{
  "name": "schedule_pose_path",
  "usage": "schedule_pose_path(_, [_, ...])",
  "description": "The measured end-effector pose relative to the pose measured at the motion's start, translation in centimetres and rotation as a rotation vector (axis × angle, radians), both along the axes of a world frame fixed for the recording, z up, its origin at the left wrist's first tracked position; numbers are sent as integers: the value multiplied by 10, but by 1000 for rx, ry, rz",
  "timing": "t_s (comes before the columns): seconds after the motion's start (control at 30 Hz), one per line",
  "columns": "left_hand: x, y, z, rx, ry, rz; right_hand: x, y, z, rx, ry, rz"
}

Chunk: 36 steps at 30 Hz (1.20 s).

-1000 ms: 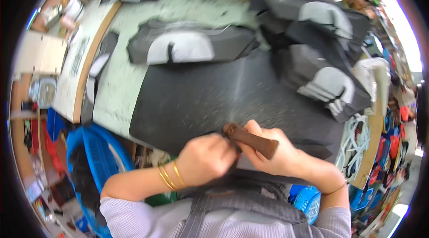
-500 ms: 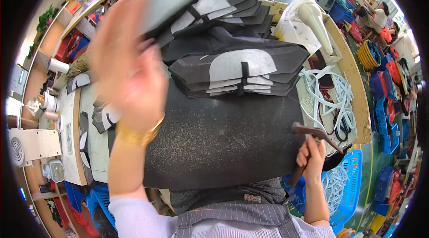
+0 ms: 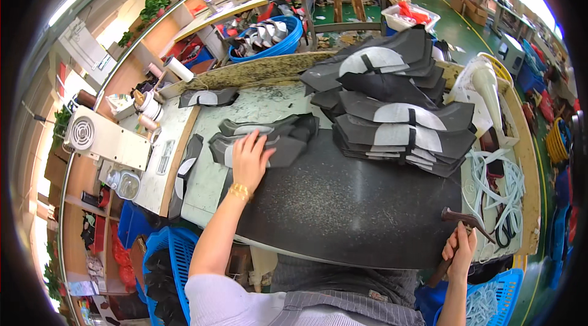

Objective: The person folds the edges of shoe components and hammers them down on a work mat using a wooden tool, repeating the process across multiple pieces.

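one stack (image 3: 392,115) overlaps the black mat (image 3: 343,216) — left hand (image 3: 248,161), fingers apart, over dark pieces (image 3: 289,150); right hand (image 3: 459,249) clamped on a hammer (image 3: 467,218)

Left grip (image 3: 249,162) forward, right grip (image 3: 461,249) curled

Several slim gold-coloured bangles (image 3: 240,191) circle the left wrist (image 3: 247,183). The pale lilac-grey top (image 3: 245,307) has a sleeve (image 3: 211,289) ending near the elbow, beneath a dark grey apron (image 3: 334,303) with fine light pinstripes and a small label (image 3: 378,296).
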<state>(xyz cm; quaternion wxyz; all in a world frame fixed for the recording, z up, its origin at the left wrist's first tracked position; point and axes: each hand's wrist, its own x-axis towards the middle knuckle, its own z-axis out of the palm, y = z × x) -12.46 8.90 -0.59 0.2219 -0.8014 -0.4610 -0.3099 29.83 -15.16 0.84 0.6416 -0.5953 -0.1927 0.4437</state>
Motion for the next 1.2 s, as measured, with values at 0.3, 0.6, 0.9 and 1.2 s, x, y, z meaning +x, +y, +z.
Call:
schedule_pose_path(0.3, [4,-48,33,-183,-140,-278,-76,88,68,138,-607,650])
schedule_pose_path(0.6, [6,-2,6,-274,-147,-428,-217,288,8,371,-1299,1228])
schedule_pose_path(0.9, [-148,-81,81,-789,-1208,-168,-228,290,21,286,-1188,948])
schedule_pose_path(1.2, [9,-2,2,-223,-27,-359,-209,287,56,464,-884,1237])
